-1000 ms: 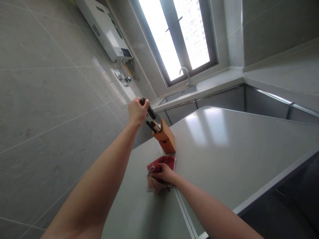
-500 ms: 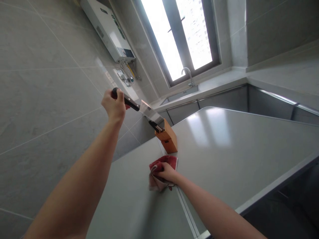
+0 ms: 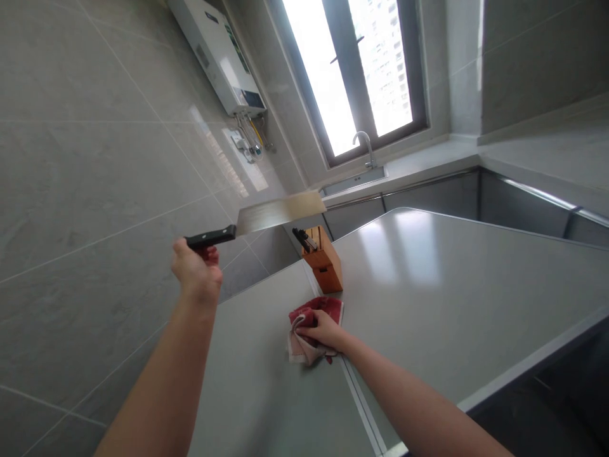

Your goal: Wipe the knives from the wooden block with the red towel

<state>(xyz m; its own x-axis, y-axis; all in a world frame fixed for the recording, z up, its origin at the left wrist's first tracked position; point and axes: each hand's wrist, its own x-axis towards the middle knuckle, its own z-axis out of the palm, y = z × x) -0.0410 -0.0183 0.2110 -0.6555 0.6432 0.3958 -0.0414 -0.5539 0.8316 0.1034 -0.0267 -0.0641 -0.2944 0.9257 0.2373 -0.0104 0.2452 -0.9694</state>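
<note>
Cleaver (image 3: 264,217) came clear of knife block (image 3: 324,263)

Left grip (image 3: 197,270) held the cleaver in mid-air, left of the knife block; half a second earlier the two met. Right grip (image 3: 326,329), unmoved, pinched the red cloth (image 3: 301,349) on the bench (image 3: 476,292), just in front of the block. Other knives (image 3: 304,240) occupied the block's top.

Nothing legible: the dark label (image 3: 212,17) on the white wall unit (image 3: 222,62) too small and blurred.
</note>
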